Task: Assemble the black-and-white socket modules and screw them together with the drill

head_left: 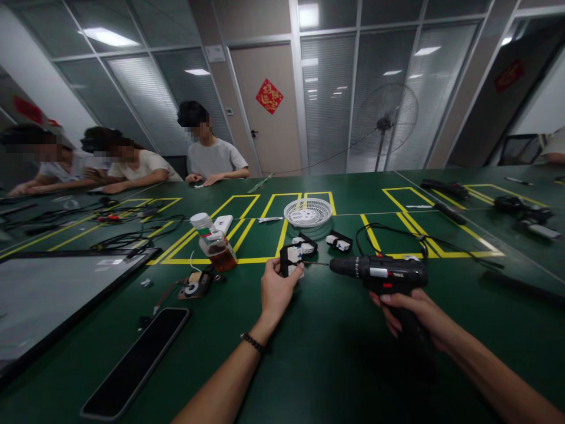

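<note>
My right hand [408, 312] is wrapped round the grip of a black cordless drill [384, 272], which lies level with its bit pointing left. My left hand [279, 290] pinches a small black-and-white part [291, 259]. The thin bit [316, 263] reaches to the right side of that part; whether it touches cannot be made out. Just behind lies a similar black-and-white piece [305, 242], and another such piece [339, 241] rests above the drill's chuck. What these parts are is too small to tell.
A white plastic basket [308, 213] stands beyond the parts. To the left are a bottle with brown liquid [218, 244], a small motor-like device [195, 287], a phone [136, 365] and a framed panel [66, 300]. Cables [375, 232] lie behind the drill. Several people sit across the table.
</note>
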A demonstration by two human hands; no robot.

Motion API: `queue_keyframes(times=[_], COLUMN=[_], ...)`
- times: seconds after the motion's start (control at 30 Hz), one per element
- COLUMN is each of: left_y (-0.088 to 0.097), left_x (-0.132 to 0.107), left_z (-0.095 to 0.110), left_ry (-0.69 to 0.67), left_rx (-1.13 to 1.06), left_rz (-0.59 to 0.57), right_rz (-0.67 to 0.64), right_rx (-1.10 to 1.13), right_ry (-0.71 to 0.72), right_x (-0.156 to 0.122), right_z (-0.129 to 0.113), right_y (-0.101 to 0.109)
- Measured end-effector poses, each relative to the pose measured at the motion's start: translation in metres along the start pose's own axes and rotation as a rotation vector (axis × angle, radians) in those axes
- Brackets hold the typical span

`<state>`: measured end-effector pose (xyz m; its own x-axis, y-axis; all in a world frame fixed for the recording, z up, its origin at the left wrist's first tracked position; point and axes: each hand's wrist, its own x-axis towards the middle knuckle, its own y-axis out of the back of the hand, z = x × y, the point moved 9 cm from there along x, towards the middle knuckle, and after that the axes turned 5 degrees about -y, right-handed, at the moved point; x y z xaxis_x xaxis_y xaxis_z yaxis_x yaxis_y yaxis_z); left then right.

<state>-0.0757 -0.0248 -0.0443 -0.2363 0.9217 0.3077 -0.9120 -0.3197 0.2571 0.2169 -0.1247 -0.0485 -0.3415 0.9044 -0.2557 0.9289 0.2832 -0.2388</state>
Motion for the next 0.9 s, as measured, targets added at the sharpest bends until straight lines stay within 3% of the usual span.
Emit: queue_keyframes(times=[0.9], left_y=[-0.006], left_x=[0.003], left_z=[-0.015], left_ry=[0.032], left_rx=[-0.096], left_rz=[-0.043], right_rz=[0.014], right_rx=[-0.023], right_ry=[0.009], right_x=[0.0], right_z=[-0.002], right_y=[0.0])
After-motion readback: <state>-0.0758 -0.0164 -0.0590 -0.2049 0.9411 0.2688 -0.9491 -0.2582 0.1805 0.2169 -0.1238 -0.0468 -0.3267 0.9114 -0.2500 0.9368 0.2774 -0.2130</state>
